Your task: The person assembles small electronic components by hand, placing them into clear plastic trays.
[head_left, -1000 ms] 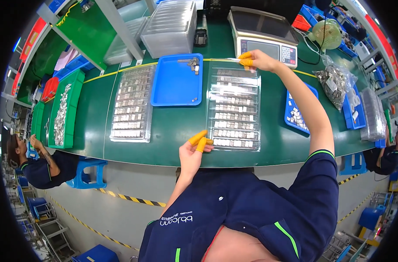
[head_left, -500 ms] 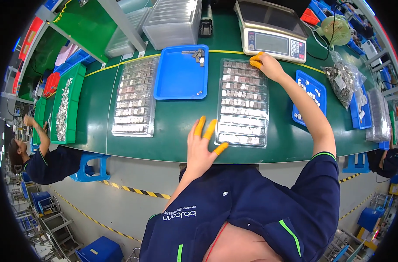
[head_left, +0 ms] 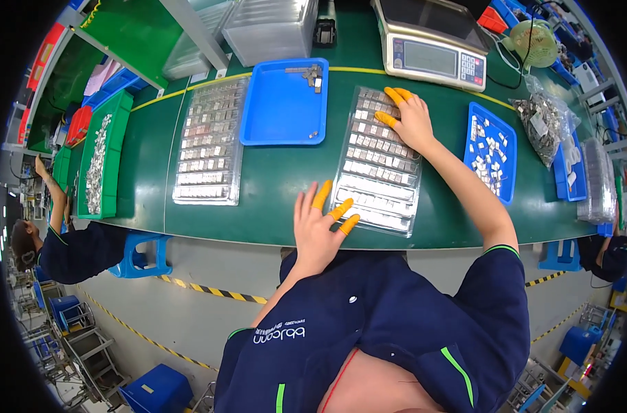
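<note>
In front of me lies a clear plastic tray point(head_left: 377, 180) with rows of small silvery metal parts, slightly askew on the green bench. My right hand point(head_left: 411, 122), in yellow finger cots, rests over its far right part, with fingers stretched across the upper rows and the thumb apart. At the near left corner is my left hand point(head_left: 319, 230), fingers spread and yellow-tipped. Its fingertips reach the tray's edge; whether they press on it I cannot tell. A second filled tray point(head_left: 208, 148) lies to the left, beside a blue tray point(head_left: 284, 103) holding a caliper-like metal tool point(head_left: 313, 74).
A blue bin point(head_left: 491, 153) of loose pieces and a plastic bag of parts point(head_left: 539, 127) lie right. Behind are a scale point(head_left: 430, 58) and stacked clear trays point(head_left: 271, 31). A long green bin point(head_left: 103, 162) stands left. A co-worker point(head_left: 79, 251) sits at far left.
The filled tray before me has turned slightly, its far end shifting right and its near end left. My right hand has moved from the far edge down onto the rows.
</note>
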A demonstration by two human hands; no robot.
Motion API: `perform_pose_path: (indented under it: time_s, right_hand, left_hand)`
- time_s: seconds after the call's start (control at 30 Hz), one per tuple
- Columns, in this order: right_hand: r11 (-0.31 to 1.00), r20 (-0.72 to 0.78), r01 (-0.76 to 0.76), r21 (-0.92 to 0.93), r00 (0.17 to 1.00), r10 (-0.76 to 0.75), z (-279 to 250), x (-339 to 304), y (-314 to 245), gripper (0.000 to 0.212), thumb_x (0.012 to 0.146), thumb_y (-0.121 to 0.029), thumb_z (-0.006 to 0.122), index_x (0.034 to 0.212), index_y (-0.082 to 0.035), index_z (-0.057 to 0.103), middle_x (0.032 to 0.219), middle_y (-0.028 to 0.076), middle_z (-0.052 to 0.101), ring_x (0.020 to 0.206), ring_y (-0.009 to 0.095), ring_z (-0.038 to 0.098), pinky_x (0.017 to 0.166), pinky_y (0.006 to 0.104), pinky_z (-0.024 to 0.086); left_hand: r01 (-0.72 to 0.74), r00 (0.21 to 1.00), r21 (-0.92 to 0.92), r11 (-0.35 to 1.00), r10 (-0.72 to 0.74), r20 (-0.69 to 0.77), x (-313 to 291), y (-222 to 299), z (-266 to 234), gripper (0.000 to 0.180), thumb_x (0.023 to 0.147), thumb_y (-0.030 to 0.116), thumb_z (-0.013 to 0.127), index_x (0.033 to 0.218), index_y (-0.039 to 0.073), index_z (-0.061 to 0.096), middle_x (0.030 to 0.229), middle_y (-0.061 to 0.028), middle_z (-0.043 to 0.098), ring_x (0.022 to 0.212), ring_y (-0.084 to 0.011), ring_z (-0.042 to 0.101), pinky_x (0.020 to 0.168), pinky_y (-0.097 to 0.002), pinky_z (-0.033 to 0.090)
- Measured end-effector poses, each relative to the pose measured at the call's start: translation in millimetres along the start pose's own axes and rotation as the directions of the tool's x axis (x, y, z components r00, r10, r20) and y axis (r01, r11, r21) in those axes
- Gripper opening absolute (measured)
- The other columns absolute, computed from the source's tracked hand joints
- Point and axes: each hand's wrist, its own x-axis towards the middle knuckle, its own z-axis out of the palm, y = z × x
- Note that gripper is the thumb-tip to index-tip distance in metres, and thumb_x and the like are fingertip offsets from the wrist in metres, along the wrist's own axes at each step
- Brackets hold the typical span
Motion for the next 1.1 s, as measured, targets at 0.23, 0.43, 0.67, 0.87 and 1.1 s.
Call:
perform_pose_path:
  time_s: [0.23,0.43,0.67,0.87,1.1]
  right_hand:
    - [0.995,0.028,-0.095,0.019,0.995,0.094,-22,-51,-20,0.057,0.076,-0.039,0.065,0.123,-0.009,0.051,0.117,0.012,0.051,0.106,0.028,0.046,0.089,0.0409,0.037]
    - [0.985,0.285,-0.083,-0.150,0.950,0.123,-48,-62,-75,0.058,0.077,-0.037,0.065,0.124,-0.009,0.049,0.118,0.014,0.050,0.107,0.027,0.046,0.087,0.0382,0.038]
    - [0.939,0.090,0.341,-0.045,0.938,-0.336,-35,-24,-111,0.065,0.082,-0.034,0.059,0.136,-0.012,0.031,0.136,0.016,0.035,0.125,0.032,0.033,0.103,0.0413,0.028]
    - [0.908,0.304,0.408,0.102,0.856,-0.418,25,19,-109,0.046,0.093,-0.036,0.038,0.133,-0.013,0.039,0.141,0.007,0.033,0.133,0.024,0.024,0.109,0.0417,0.017]
    - [0.909,0.272,0.417,0.007,0.874,-0.403,20,22,-60,0.042,0.096,-0.033,0.029,0.133,-0.015,0.040,0.143,0.004,0.031,0.135,0.019,0.019,0.111,0.0419,0.011]
  left_hand:
    - [0.286,0.942,0.137,0.948,-0.252,-0.220,-24,-12,-26,0.036,0.063,0.026,0.077,0.096,0.012,0.069,0.116,-0.0113,0.054,0.111,-0.0319,0.044,0.096,-0.0451,0.032]
    - [0.755,0.654,0.264,0.600,-0.718,-0.238,-57,-20,-44,0.042,0.070,0.044,0.070,0.074,0.002,0.065,0.070,-0.0091,0.062,0.058,-0.0286,0.059,0.056,-0.0398,0.045]
    - [0.876,0.481,-0.131,0.464,-0.824,0.298,-97,-46,-29,0.043,0.082,0.040,0.055,0.081,-0.002,0.066,0.081,-0.0139,0.066,0.066,-0.0240,0.064,0.057,-0.0340,0.049]
    - [0.612,0.512,-0.751,-0.248,-0.599,0.616,-94,-46,-9,0.051,0.091,0.037,0.043,0.111,-0.009,0.051,0.097,-0.0210,0.062,0.079,-0.0261,0.065,0.070,-0.0347,0.054]
    - [0.596,0.581,-0.774,-0.216,-0.549,0.601,-88,-43,-16,0.047,0.094,0.033,0.040,0.108,-0.011,0.051,0.096,-0.0212,0.063,0.078,-0.0276,0.066,0.067,-0.0364,0.056]
